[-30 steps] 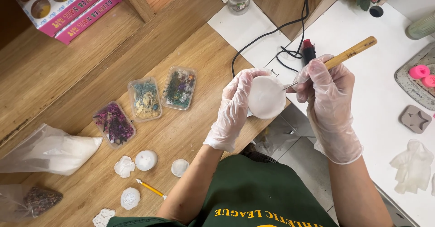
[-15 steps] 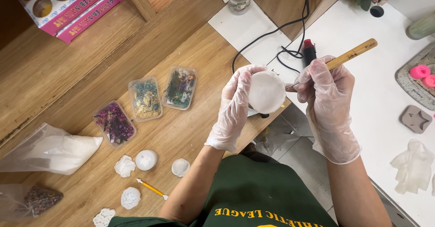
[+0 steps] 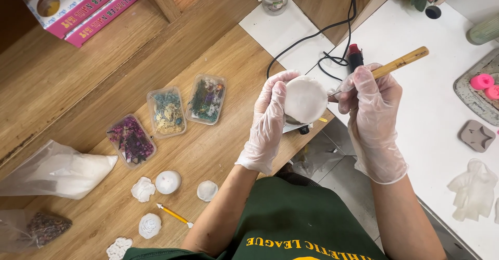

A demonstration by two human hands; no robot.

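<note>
My left hand (image 3: pixel 266 122), in a clear disposable glove, holds a round white disc-shaped piece (image 3: pixel 305 99) upright over the table's edge. My right hand (image 3: pixel 373 109), also gloved, grips a wooden-handled tool (image 3: pixel 400 62) whose thin metal tip touches the right edge of the disc. The tool's handle points up and to the right. Both hands are close together above the gap between the wooden table and the white table.
Three clear boxes of dried flowers (image 3: pixel 166 110) lie on the wooden table (image 3: pixel 218 68). Small white cast pieces (image 3: pixel 168 181) and a yellow pencil-like tool (image 3: pixel 174 215) lie near the front. A plastic bag of white powder (image 3: pixel 57 169) is at left. A black cable (image 3: pixel 312 36), pink moulds (image 3: pixel 483 82) and grey moulds sit at right.
The hands have stayed nearly in place; the tool tip has shifted slightly along the disc's right edge.
</note>
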